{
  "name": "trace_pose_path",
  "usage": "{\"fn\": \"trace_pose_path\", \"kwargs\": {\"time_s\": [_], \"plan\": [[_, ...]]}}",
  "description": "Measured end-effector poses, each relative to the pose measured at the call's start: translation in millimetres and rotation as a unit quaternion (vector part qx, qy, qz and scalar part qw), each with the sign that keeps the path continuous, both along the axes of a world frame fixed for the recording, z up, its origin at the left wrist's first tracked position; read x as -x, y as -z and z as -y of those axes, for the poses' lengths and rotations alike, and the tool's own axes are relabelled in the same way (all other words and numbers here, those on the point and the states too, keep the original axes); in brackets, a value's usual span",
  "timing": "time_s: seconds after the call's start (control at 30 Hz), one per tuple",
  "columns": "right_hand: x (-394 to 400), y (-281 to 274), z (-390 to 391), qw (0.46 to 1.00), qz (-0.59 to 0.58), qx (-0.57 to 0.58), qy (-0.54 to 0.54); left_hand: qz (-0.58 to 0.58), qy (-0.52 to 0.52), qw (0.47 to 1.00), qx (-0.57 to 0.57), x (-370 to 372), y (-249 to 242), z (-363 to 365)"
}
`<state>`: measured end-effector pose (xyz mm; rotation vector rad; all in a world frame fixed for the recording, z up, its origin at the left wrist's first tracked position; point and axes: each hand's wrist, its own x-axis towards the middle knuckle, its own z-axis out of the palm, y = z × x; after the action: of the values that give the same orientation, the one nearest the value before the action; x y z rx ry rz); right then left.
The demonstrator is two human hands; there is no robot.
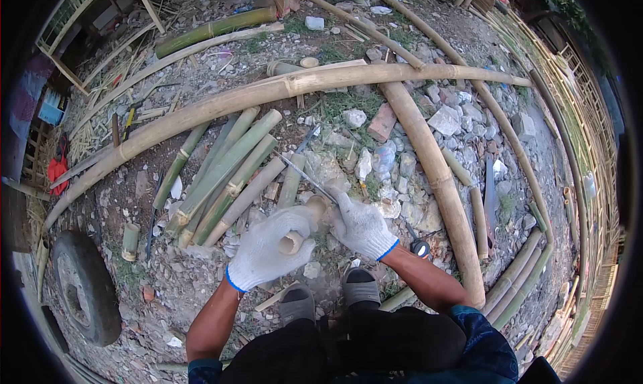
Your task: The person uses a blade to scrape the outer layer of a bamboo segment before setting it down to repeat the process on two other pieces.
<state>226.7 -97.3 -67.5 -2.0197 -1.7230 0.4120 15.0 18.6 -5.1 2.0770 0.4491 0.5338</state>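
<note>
My left hand [269, 247], in a white knit glove with a blue cuff, is closed around a short bamboo tube [291, 243], whose cut end shows between the fingers. My right hand [362, 224], gloved the same way, grips a long thin metal blade [307, 178] that slants away to the upper left. Both hands are close together above my sandals, with the blade's near end by the far end of the tube. Just beyond them on the ground lies a bundle of cut bamboo poles [231, 170], green and grey.
A long bamboo pole [295, 84] arches across the far side, and a thick one [439, 173] runs toward me on the right. Rubble and stones [442, 121] cover the ground. A tyre [86, 287] lies at left, a tape measure [420, 249] near my right wrist.
</note>
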Motion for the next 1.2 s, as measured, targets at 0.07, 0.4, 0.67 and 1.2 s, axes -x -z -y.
{"fn": "trace_pose_path", "kwargs": {"time_s": [0.07, 0.4, 0.67, 1.2], "plan": [[3.9, -12.9, 0.3, 0.999, -0.014, -0.048, -0.006, -0.011, -0.003, 0.999, 0.036, -1.6, -5.1, 2.2], [-0.1, 9.5, 3.7, 1.0, -0.009, -0.013, -0.01, 0.029, 0.014, 0.999, 0.0, -1.9, -1.9, 1.1], [0.9, 4.2, 7.0, 0.998, -0.023, -0.055, -0.021, 0.021, 0.024, 0.999, -0.028, -0.8, 0.4, 1.1], [7.1, 0.1, 5.6, 0.999, -0.028, -0.038, -0.014, -0.039, 0.061, 0.997, -0.005, 4.0, -2.1, 0.1]]}}
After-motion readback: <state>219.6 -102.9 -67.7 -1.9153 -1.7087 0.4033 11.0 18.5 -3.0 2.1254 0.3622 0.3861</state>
